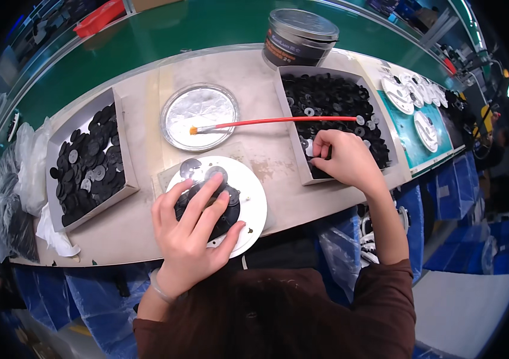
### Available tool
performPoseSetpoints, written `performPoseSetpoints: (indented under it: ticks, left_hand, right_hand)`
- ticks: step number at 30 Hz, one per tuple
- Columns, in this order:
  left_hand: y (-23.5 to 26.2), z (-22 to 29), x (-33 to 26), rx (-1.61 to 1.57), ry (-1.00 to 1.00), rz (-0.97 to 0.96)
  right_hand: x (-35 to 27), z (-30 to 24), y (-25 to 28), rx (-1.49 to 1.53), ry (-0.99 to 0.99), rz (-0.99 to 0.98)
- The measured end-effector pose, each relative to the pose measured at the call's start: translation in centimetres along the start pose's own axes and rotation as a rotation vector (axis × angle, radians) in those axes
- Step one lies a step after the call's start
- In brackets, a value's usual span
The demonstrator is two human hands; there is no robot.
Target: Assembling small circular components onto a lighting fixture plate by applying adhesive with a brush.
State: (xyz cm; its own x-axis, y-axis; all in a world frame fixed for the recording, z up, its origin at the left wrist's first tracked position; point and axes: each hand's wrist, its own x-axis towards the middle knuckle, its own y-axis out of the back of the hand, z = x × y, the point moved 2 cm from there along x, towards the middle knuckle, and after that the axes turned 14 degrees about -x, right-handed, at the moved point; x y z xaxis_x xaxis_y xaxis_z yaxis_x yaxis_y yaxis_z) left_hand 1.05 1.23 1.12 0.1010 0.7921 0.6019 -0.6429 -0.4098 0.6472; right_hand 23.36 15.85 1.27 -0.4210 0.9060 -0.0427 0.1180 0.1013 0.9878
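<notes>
Resting flat with fingers spread, the left hand (191,230) presses on a black round part (209,206) that lies on a white disc (253,200), gripping nothing between its fingertips. The disc sits at the near edge of the worktable (141,230). Right of the disc, the right hand (344,158) reaches into a grey box of small black washers (332,99), its fingers pinched together among the pieces; whether they hold one I cannot tell. Behind the disc stands a foil-lined dish (197,110), with a red-handled brush (278,121) lying from it across to the box. Left of the disc is a second box of black discs (90,158), and beyond the right box stands a dark round tin (299,36).
</notes>
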Motion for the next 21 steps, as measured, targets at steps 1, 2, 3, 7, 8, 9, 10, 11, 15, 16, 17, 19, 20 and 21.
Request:
performPoseSetpoints:
  ticks: [1, 2, 3, 7, 8, 9, 10, 11, 15, 16, 17, 19, 20, 21]
  left_hand:
    - [0.0, 0.0, 0.0, 0.005, 0.005, 0.001]
    - [-0.1, 0.0, -0.1, 0.003, -0.002, 0.007]
    - [-0.1, -0.1, -0.1, 0.004, -0.007, 0.013]
    - [-0.1, -0.1, -0.3, 0.02, 0.009, 0.027]
    - [-0.2, -0.1, -0.4, 0.014, 0.002, 0.031]
    - [-0.2, -0.1, -0.3, 0.0, -0.011, 0.034]
    - [-0.3, -0.1, -0.3, -0.004, -0.011, 0.032]
    - [-0.3, -0.2, -0.4, -0.001, -0.009, 0.031]
    - [-0.2, -0.4, -0.5, 0.004, -0.005, 0.035]
    - [-0.2, -0.3, -0.4, 0.002, -0.005, 0.036]
    - [-0.2, -0.2, -0.4, 0.001, -0.008, 0.035]
    - [-0.2, -0.3, -0.5, 0.003, -0.005, 0.032]
    - [-0.2, -0.4, -0.4, 0.0, -0.002, 0.032]
    - [-0.1, -0.4, -0.4, 0.004, 0.006, 0.034]
  right_hand:
    - [-0.1, 0.0, -0.1, 0.031, 0.048, 0.041]
    - [-0.2, -0.2, 0.1, 0.033, 0.054, 0.039]
    - [-0.2, -0.4, 0.5, 0.003, 0.017, 0.004]
    - [-0.9, -1.7, 1.9, 0.131, -0.051, 0.185]
    - [-1.0, -2.1, 2.2, 0.284, 0.009, 0.217]
    - [-1.1, -2.7, 2.7, 0.285, 0.012, 0.217]
    - [-1.0, -3.6, 2.9, 0.488, 0.062, 0.054]
    - [-0.9, -4.8, 3.1, 0.688, 0.112, -0.112]
    - [1.8, -8.6, 2.4, 0.739, 0.218, -0.547]
    - [2.6, -9.0, 2.2, 0.741, 0.217, -0.545]
    - [3.3, -9.3, 1.7, 0.714, 0.228, -0.651]
    - [4.3, -9.7, 1.4, 0.683, 0.243, -0.762]
    - [4.6, -9.9, 1.4, 0.649, 0.23, -0.822]
    - [4.8, -10.2, 1.2, 0.613, 0.222, -0.887]
